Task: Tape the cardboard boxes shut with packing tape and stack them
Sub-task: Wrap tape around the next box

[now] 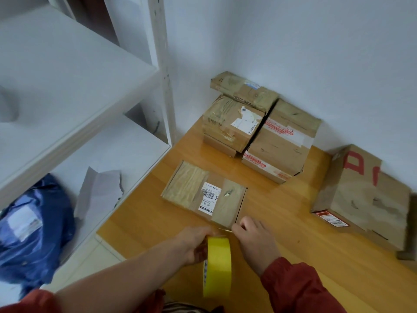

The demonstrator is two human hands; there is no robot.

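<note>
Near box (204, 192), tape roll (217, 265) in left grip (191, 245)

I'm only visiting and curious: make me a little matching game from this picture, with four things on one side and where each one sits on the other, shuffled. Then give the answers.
Things:
1. yellow tape roll
2. flat box with barcode label
3. blue bag
4. box with red lettering

Places:
A. on the lower white shelf
B. gripped in the left hand
C. far right of the wooden surface
D. on the wooden surface, just beyond the right hand

Pairs: 1-B, 2-D, 3-A, 4-C.
</note>
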